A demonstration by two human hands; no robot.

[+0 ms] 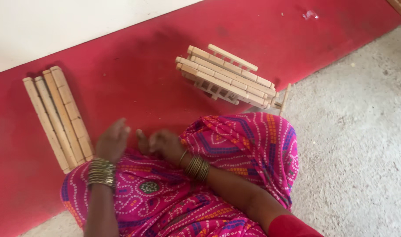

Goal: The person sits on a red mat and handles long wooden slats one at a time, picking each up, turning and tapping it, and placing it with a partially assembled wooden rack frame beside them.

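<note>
I sit on the floor with pink patterned cloth point(248, 140) over my knees. My left hand point(112, 141) hovers over the red mat, fingers loosely curled, holding nothing I can see, just right of a row of long wooden strips point(58, 116). My right hand point(162, 145) is close beside it, fingers bent and blurred; whether it holds anything I cannot tell. Both wrists wear stacks of metal bangles point(102, 172). A stack of jointed wooden pieces point(227, 77) lies on the mat beyond my right knee.
The red mat point(134, 74) runs along a white wall point(55, 22). Grey rough floor point(358, 131) lies to the right. One thin wooden stick point(284, 98) stands at the stack's right end. More wood shows at the top right corner point(400, 5).
</note>
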